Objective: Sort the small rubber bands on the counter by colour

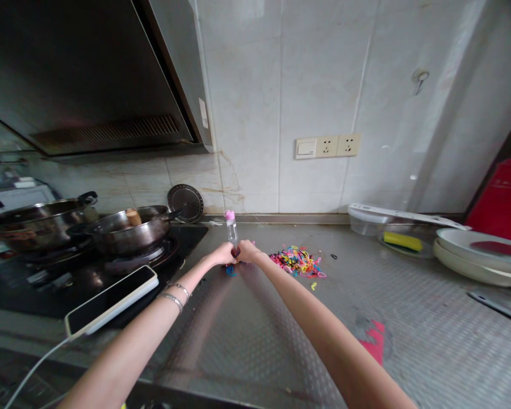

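Observation:
My left hand (pixel 225 254) and my right hand (pixel 247 251) meet close together over the steel counter, both with fingers closed. Something small and dark shows between the fingertips, too small to name. Just behind the hands stands a clear bottle (pixel 232 230) with a pink cap; its lower part is hidden by them. Blue hair ties (pixel 230 270) lie beneath my left hand. To the right of my right hand spreads a loose pile of colourful small hair ties (pixel 297 260), with a black one (pixel 334 257) and a yellow one (pixel 314 286) apart from it.
On the left, a phone (pixel 113 298) with a white cable lies at the hob's edge, near two pans (pixel 130 236) on the burners. To the right are a plastic tub (pixel 366 220), a yellow sponge (pixel 402 242), stacked plates (pixel 481 261) and a knife-like blade (pixel 500 307).

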{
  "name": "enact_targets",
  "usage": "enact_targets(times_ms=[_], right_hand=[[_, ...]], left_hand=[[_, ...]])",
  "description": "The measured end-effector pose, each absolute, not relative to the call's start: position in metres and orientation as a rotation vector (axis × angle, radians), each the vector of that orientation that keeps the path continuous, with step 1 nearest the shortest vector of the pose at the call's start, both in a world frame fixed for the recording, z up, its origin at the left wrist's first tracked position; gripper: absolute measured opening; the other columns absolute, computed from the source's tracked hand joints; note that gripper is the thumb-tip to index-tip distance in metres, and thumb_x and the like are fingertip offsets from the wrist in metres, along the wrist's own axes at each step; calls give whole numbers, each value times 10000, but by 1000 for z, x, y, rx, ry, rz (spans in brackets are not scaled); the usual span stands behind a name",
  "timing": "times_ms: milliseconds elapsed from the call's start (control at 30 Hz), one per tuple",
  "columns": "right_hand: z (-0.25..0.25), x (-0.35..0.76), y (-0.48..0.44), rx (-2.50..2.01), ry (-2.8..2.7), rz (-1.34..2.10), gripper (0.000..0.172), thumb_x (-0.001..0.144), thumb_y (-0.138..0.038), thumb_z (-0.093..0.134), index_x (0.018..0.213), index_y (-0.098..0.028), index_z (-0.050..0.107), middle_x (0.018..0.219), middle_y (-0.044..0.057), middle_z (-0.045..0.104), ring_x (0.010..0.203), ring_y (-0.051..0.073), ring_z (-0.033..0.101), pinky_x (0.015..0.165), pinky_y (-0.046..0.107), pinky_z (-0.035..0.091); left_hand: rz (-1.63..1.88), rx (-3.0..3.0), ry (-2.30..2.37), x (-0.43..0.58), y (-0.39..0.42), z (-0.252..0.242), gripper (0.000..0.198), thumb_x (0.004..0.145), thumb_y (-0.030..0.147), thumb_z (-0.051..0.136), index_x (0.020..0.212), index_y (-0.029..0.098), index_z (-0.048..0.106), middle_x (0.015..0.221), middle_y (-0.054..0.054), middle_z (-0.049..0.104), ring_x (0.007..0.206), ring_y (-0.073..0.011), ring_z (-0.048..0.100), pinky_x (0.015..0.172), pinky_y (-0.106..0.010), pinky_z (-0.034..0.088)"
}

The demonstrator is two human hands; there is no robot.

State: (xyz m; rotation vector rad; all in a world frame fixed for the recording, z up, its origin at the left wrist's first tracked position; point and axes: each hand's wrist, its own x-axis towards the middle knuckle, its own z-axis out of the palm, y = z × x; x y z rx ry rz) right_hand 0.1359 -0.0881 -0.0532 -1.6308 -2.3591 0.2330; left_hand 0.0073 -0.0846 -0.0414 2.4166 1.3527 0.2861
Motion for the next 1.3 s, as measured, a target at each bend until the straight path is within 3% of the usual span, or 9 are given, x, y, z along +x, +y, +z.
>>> enact_targets(times_ms=[233, 433, 667, 800, 933, 1067, 1167, 1300], right_hand=[[-33, 183, -94, -1676, -2171, 301, 234, 596, -245, 606, 764, -111, 700, 657, 37, 654, 607, 124, 580, 481, 149, 375], [-4, 253, -104, -1794, -2041, 267, 224, 625, -203, 553, 762, -110, 705, 561, 21, 632, 552, 114, 565, 482, 155, 374], [7, 294, -116, -1895, -2083, 223, 324, 600, -179, 609, 915, -166, 683, 901, 33, 672, 785, 149, 604, 616, 165, 427], [3, 296, -128, -1923, -2232, 182, 396, 626, -307, 631, 1008, -204, 644, 994, 56, 644, 903, 195, 581, 748, 228, 433], [-12, 296, -146, -1921, -2369, 171, 681, 635, -572, 569, 1227, -246, 479, 1220, 118, 494, 1131, 301, 426, 893, 382, 356], [-38, 294, -162, -2006, -2325, 208, 852, 636, -722, 428, 1353, -302, 239, 1373, 149, 269, 1205, 388, 287, 866, 512, 320], [-55, 288, -167, -2051, -2265, 121, 770, 690, -725, 335, 1334, -309, 270, 1345, 156, 298, 1165, 393, 326, 822, 536, 330], [-61, 276, -166, -1910, -2297, -106, 522, 823, -571, 296, 1184, -239, 473, 1188, 148, 451, 1085, 295, 419, 850, 435, 339]], left_hand=[[581, 2339, 1274, 42, -79, -32, 160, 572, 93, 559, 718, 78, 623, 592, -21, 598, 553, -133, 555, 537, -222, 419], [835, 2275, 945, 103, -71, -27, 307, 615, 47, 524, 912, 87, 589, 777, -52, 644, 649, -122, 588, 618, -235, 466], [750, 2490, 1143, 118, -70, -26, 419, 647, 66, 508, 1062, 95, 552, 1077, -122, 591, 979, -189, 547, 872, -290, 409], [461, 2551, 1355, 95, -61, -34, 449, 686, 135, 495, 1130, 69, 506, 1188, -159, 519, 1095, -228, 482, 923, -292, 362], [267, 2575, 1339, 75, -62, -46, 455, 756, 310, 457, 1154, 91, 482, 1174, -156, 530, 1061, -239, 509, 883, -300, 387], [256, 2593, 1300, 65, -75, -57, 593, 778, 503, 393, 1237, 129, 410, 1334, -139, 373, 1234, -251, 327, 989, -327, 280], [290, 2592, 1296, 62, -82, -62, 629, 791, 510, 374, 1288, 124, 354, 1382, -127, 294, 1282, -241, 231, 1038, -338, 199], [507, 2564, 1237, 59, -81, -68, 521, 802, 398, 413, 1240, 117, 428, 1315, -125, 406, 1220, -206, 355, 1023, -309, 249]])
